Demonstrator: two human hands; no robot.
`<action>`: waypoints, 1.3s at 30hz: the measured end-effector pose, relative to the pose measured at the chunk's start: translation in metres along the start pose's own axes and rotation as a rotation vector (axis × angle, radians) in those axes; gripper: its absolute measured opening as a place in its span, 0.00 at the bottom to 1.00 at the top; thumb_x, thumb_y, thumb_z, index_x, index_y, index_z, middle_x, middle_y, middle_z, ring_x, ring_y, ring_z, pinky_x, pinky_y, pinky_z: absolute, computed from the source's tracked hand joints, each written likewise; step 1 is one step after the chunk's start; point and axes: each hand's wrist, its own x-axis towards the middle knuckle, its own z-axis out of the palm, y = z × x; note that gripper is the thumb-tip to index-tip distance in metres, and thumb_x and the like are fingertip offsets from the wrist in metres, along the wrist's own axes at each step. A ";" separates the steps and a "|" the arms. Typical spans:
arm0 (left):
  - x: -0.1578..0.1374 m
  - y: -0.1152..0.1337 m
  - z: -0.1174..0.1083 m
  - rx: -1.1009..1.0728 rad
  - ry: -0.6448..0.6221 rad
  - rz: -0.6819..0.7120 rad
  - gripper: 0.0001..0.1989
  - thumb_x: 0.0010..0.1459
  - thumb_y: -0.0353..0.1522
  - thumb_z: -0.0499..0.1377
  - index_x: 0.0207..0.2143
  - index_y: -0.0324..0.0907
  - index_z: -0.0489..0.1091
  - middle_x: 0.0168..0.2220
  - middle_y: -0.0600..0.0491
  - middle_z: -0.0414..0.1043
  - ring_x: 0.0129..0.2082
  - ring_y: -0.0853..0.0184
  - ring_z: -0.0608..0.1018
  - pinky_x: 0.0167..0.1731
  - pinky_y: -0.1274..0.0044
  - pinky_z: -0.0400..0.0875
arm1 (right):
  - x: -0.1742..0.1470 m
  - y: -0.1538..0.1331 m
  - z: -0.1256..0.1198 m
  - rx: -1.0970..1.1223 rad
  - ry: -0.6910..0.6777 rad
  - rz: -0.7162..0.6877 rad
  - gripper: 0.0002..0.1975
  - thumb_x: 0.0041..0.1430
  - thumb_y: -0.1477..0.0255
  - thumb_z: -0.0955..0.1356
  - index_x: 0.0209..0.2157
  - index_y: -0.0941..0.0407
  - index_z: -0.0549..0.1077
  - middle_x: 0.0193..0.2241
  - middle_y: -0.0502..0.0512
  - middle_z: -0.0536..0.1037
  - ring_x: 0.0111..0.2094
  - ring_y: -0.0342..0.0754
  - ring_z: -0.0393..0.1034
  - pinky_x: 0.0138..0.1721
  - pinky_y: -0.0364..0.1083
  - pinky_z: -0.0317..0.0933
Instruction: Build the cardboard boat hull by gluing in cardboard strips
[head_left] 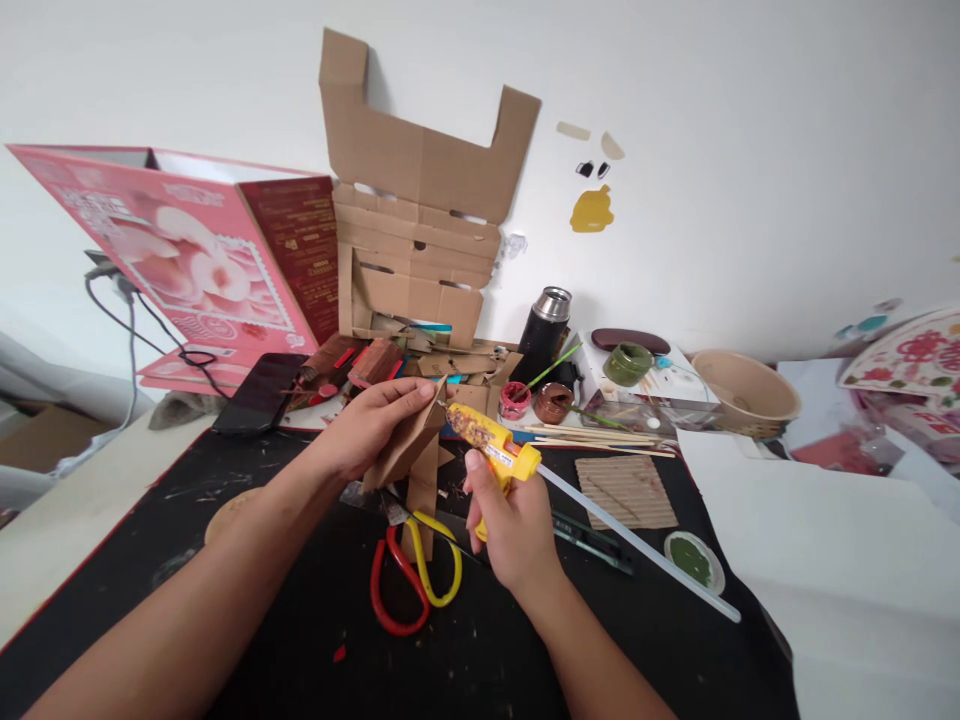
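Observation:
My left hand (386, 420) grips a folded piece of cardboard (405, 450), thumb on top and fingers behind it. In my right hand (517, 525) is a yellow hot glue gun (487, 440), its nozzle close to the cardboard's upper edge; whether the tip touches it I cannot tell. A long translucent glue stick (637, 540) sticks out of the gun's back end. Below the hands, scissors (416, 575) with one red and one yellow handle lie on the black mat, their blades partly hidden by the cardboard. A narrow cardboard strip (424, 490) lies beside them.
Behind stand an unfolded cardboard box (420, 210), a pink box (195, 260) and a black thermos (544, 330). Paint jars (555, 402), wooden sticks (600, 438), corrugated cardboard (626, 492) and a lid of green paint (694, 562) lie to the right. A phone (259, 395) lies left.

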 end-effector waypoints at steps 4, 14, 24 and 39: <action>0.000 0.000 -0.001 0.019 -0.006 -0.004 0.26 0.46 0.54 0.76 0.39 0.45 0.84 0.33 0.49 0.83 0.30 0.62 0.80 0.28 0.77 0.72 | 0.000 0.002 -0.001 -0.002 -0.001 0.001 0.32 0.63 0.38 0.67 0.27 0.53 0.69 0.12 0.44 0.66 0.11 0.40 0.60 0.13 0.38 0.55; 0.000 0.000 0.001 -0.007 0.014 0.004 0.24 0.46 0.53 0.76 0.37 0.47 0.84 0.33 0.49 0.83 0.31 0.61 0.81 0.29 0.76 0.74 | -0.001 0.004 -0.001 -0.006 -0.029 -0.008 0.31 0.65 0.39 0.67 0.26 0.53 0.67 0.12 0.44 0.65 0.11 0.40 0.60 0.14 0.38 0.54; 0.002 -0.002 -0.003 -0.033 0.001 0.001 0.25 0.47 0.53 0.76 0.38 0.45 0.82 0.33 0.52 0.83 0.32 0.63 0.81 0.32 0.78 0.75 | 0.000 0.001 0.001 -0.009 -0.047 -0.017 0.31 0.64 0.40 0.68 0.25 0.53 0.66 0.12 0.43 0.64 0.11 0.39 0.59 0.13 0.38 0.52; 0.003 0.000 -0.003 -0.017 0.038 0.007 0.27 0.44 0.54 0.77 0.36 0.43 0.81 0.31 0.53 0.81 0.30 0.65 0.80 0.30 0.78 0.73 | -0.001 0.001 0.002 -0.002 -0.066 -0.047 0.28 0.66 0.43 0.68 0.28 0.53 0.66 0.12 0.42 0.64 0.11 0.39 0.60 0.13 0.37 0.52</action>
